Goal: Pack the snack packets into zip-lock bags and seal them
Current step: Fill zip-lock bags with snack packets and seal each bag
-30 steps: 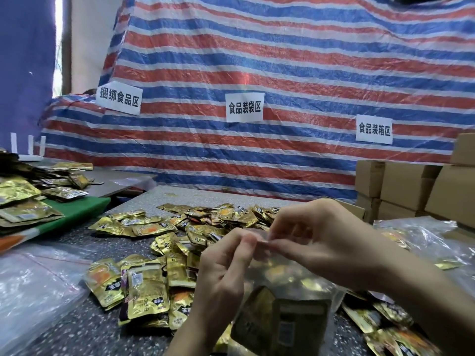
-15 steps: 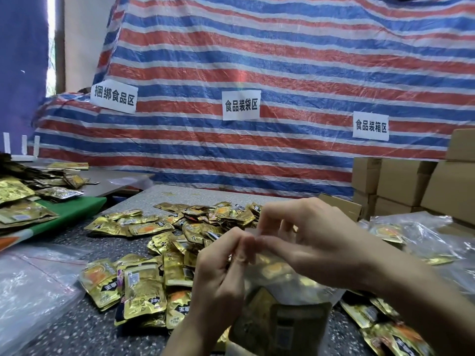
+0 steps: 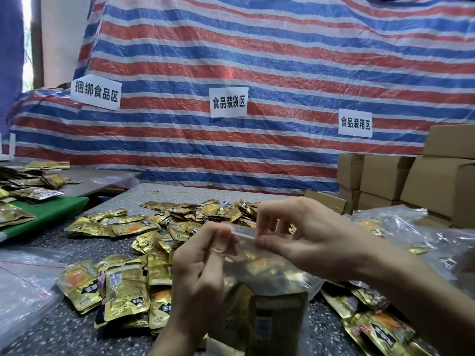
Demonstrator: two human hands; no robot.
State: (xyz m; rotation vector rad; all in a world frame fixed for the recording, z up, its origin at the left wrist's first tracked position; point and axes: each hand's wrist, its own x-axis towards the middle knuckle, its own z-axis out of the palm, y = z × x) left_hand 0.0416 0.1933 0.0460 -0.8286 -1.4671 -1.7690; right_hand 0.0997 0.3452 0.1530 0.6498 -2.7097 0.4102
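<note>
A clear zip-lock bag (image 3: pixel 270 278) stuffed with gold snack packets stands upright in front of me. My left hand (image 3: pixel 200 273) pinches the left end of its zip strip between thumb and fingers. My right hand (image 3: pixel 303 237) pinches the same strip a little to the right, fingers curled over the top edge. A short stretch of the strip shows between the two hands. Loose gold snack packets (image 3: pixel 123 286) lie in a heap on the speckled table (image 3: pixel 51 330), to the left and behind the bag.
More gold packets (image 3: pixel 380 327) lie at the lower right. Empty clear bags (image 3: pixel 23 281) sit at the left, filled clear bags (image 3: pixel 401 227) at the right. Cardboard boxes (image 3: pixel 416 181) are stacked at the right. A green board (image 3: pixel 51 209) with packets stands far left. A striped tarp (image 3: pixel 257 73) hangs behind.
My hands have drawn slightly apart along the zip strip, the right hand sliding rightward. The bag stays upright in the same place.
</note>
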